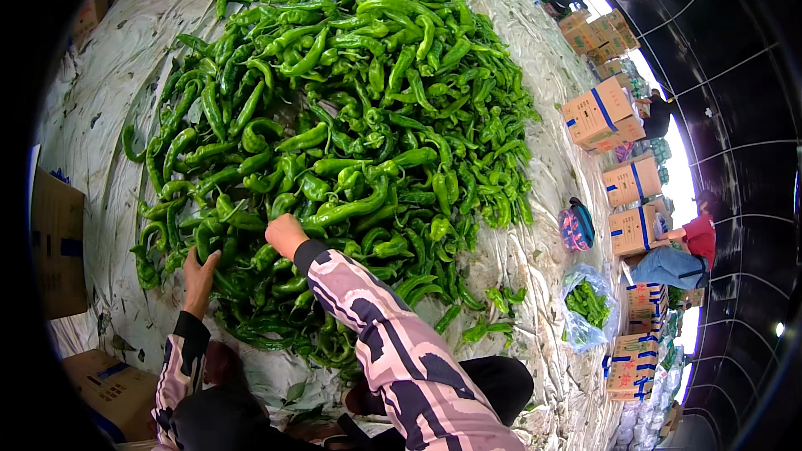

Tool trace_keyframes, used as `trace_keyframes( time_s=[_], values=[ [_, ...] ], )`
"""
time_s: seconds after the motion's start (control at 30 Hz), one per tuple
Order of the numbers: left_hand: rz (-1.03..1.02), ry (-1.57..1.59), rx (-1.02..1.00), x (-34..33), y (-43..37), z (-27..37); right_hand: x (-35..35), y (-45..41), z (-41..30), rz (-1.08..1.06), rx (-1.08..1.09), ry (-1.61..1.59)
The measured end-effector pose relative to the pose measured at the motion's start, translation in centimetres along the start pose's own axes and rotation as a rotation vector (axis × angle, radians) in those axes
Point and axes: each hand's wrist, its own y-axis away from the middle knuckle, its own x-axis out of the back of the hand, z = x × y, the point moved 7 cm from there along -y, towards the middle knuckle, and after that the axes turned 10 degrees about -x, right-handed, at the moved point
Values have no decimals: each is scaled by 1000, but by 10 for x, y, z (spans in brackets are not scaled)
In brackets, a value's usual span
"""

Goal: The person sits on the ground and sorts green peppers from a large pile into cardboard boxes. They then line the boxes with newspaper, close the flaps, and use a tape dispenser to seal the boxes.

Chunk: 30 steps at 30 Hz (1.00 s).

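Note:
A broad heap of long green chili peppers (376,138) is spread before me on a pale, creased ground sheet (119,100). At the heap's near left edge, my left hand (199,275) has its thumb and fingers around a curved green pepper (205,239). My right hand (286,235) reaches into the peppers a little farther in, back of the hand up and fingers curled. Its fingertips are hidden, so whether it grips a pepper cannot be seen. Both forearms wear patterned pink and black sleeves, the right one crossing over the heap's near side.
Cardboard boxes stand at the left (59,244) and lower left (113,388). To the right are a patterned bag (576,225), a clear plastic bag of green peppers (588,304) and taped cartons (604,116). A person in a red shirt (698,241) bends over one carton.

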Motion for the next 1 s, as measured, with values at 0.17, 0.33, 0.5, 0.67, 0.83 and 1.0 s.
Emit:
trace_keyframes(
  time_s=[0.17,0.33,0.5,0.67,0.83,1.0],
  values=[
    [-72,-26,-64,6,-7,-7,-6,15,0,-12,-10,183],
    [6,101,-36,18,-2,-9,13,19,-7,23,-3,146],
    [-105,459,146,-5,12,21,24,43,39,180,-50,-19],
    [-73,953,196,15,27,46,142,64,105,220,-277,-653],
    [-154,979,55,30,40,156,258,110,164,407,-400,-1474],
    [-308,889,-124,28,61,268,325,155,129,349,-224,-1972]
  ],
)
